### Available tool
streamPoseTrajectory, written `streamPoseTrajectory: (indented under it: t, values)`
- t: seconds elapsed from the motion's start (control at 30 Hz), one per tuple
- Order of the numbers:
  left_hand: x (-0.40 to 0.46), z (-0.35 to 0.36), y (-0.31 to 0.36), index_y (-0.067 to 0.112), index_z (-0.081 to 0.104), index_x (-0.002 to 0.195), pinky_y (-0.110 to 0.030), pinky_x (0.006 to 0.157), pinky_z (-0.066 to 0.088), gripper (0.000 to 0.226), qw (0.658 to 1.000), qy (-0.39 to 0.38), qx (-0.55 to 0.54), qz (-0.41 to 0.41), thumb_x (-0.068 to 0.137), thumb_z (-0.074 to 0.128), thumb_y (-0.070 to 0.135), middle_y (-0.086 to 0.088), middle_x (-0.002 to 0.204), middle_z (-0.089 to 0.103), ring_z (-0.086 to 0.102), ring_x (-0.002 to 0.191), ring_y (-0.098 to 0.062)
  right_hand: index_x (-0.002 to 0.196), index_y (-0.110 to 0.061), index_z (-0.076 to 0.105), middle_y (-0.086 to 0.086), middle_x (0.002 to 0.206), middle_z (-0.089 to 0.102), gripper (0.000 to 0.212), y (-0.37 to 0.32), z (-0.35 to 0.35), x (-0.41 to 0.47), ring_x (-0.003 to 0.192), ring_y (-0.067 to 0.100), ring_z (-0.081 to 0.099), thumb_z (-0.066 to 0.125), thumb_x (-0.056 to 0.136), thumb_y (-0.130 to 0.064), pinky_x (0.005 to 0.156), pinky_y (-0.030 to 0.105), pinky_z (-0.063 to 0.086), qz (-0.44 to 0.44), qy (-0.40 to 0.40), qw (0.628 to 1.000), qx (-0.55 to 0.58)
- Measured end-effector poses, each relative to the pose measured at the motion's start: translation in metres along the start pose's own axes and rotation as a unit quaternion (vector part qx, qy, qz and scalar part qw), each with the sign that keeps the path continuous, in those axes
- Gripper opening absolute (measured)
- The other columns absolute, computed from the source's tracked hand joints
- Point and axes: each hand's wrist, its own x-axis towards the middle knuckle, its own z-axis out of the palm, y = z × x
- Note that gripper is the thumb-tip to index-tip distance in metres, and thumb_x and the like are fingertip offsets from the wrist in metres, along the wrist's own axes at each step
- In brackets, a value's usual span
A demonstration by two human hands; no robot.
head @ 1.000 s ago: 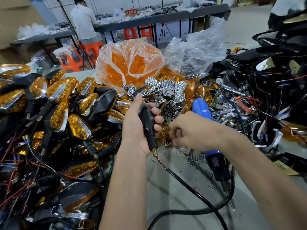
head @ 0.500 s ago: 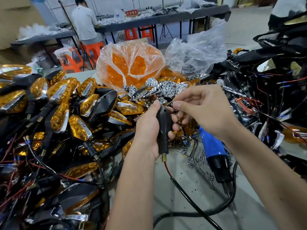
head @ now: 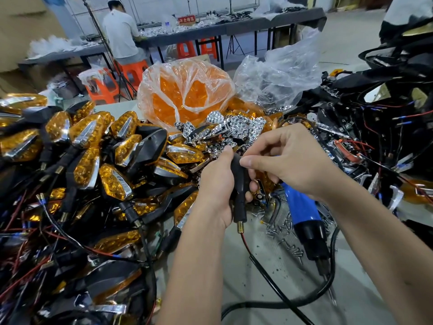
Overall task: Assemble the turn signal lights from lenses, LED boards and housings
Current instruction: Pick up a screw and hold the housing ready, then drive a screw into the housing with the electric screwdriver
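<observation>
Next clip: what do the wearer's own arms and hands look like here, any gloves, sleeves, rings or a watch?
Both hands, left and right, are bare: no gloves or rings visible. Both forearms are uncovered as far as the frame's bottom edge, with no sleeve, watch or wristband showing. Fingernails are short and unpainted. No cables or markings are attached to either arm.

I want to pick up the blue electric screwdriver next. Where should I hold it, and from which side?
Hold the blue body of the electric screwdriver from above. It lies flat on the table, bit toward you, and the right hand hovers just over it; the black nose narrows, giving a poorer grip.
</observation>
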Motion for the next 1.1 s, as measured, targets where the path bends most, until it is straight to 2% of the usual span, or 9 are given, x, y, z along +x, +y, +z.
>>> streamPoseTrajectory:
  t: [0.1,0.27,0.43,0.57,0.7,0.8,0.9,1.1]
  values:
    - [0.0012,-0.0008,-0.0001,0.009,0.063,0.084,-0.022,0.038,0.040,0.049,1.000,0.009,0.003,0.002,0.110,0.044,0.046,-0.006,0.061,0.063,0.055,0.044,-0.018,0.074,-0.013,0.079,0.011,0.065,0.073,0.014,-0.0010,-0.0018,-0.0003,0.041,0.009,0.055,0.083,0.087,-0.009,0.042,0.017,0.041,0.009,-0.010,1.000,0.000]
    - [0.0037,0.0003,-0.0022,0.009,0.063,0.084,-0.022,0.038,0.039,0.051,0.999,0.013,0.034,0.014,0.111,0.041,0.046,-0.006,0.060,0.063,0.055,0.043,-0.018,0.074,-0.014,0.080,0.005,0.058,0.070,0.014,0.0023,0.0005,-0.0004,0.039,0.010,0.049,0.084,0.087,-0.014,0.040,0.019,0.038,0.033,-0.003,0.999,0.014]
    - [0.0041,-0.0001,-0.0031,0.007,0.064,0.086,-0.022,0.037,0.039,0.051,0.999,0.006,0.047,0.016,0.111,0.041,0.046,-0.007,0.061,0.063,0.054,0.043,-0.018,0.073,-0.012,0.079,0.012,0.061,0.070,0.015,0.0043,0.0045,0.0003,0.044,0.015,0.047,0.086,0.085,-0.019,0.040,0.022,0.035,0.063,-0.002,0.997,0.044]
    - [0.0030,0.0006,-0.0015,0.008,0.062,0.079,-0.022,0.037,0.038,0.054,0.998,-0.001,0.065,0.026,0.111,0.040,0.046,-0.007,0.060,0.061,0.053,0.042,-0.017,0.070,-0.011,0.078,0.001,0.053,0.066,0.019,0.0021,-0.0006,-0.0004,0.040,0.011,0.044,0.085,0.086,-0.018,0.039,0.020,0.035,0.083,-0.013,0.996,0.042]
    - [0.0025,0.0015,-0.0016,0.007,0.062,0.080,-0.022,0.037,0.038,0.055,0.997,-0.002,0.075,0.030,0.111,0.039,0.046,-0.007,0.061,0.062,0.053,0.042,-0.017,0.069,-0.009,0.077,-0.002,0.052,0.063,0.022,0.0001,-0.0042,-0.0014,0.039,0.008,0.042,0.083,0.088,-0.019,0.039,0.016,0.034,0.114,-0.025,0.992,0.050]
    - [0.0022,0.0001,-0.0012,0.006,0.062,0.086,-0.021,0.037,0.038,0.053,0.997,-0.006,0.067,0.026,0.111,0.039,0.047,-0.006,0.062,0.063,0.054,0.043,-0.016,0.062,-0.015,0.076,-0.001,0.053,0.060,0.027,-0.0009,-0.0051,-0.0014,0.040,0.008,0.041,0.083,0.086,-0.026,0.040,0.015,0.033,0.135,-0.029,0.988,0.065]
    - [0.0019,0.0002,-0.0022,0.006,0.063,0.088,-0.022,0.038,0.039,0.053,0.997,-0.011,0.067,0.022,0.111,0.040,0.048,-0.006,0.062,0.063,0.054,0.044,-0.017,0.059,-0.016,0.075,0.000,0.055,0.061,0.027,-0.0004,-0.0036,-0.0020,0.043,0.008,0.040,0.082,0.076,-0.035,0.040,0.014,0.033,0.147,-0.045,0.983,0.101]
    - [0.0023,0.0027,-0.0035,0.008,0.064,0.081,-0.021,0.038,0.039,0.054,0.998,-0.011,0.053,0.015,0.110,0.042,0.047,-0.006,0.060,0.063,0.054,0.043,-0.017,0.063,-0.010,0.072,0.008,0.062,0.062,0.030,0.0033,-0.0023,0.0005,0.045,0.010,0.040,0.081,0.074,-0.036,0.038,0.013,0.032,0.180,-0.056,0.971,0.146]
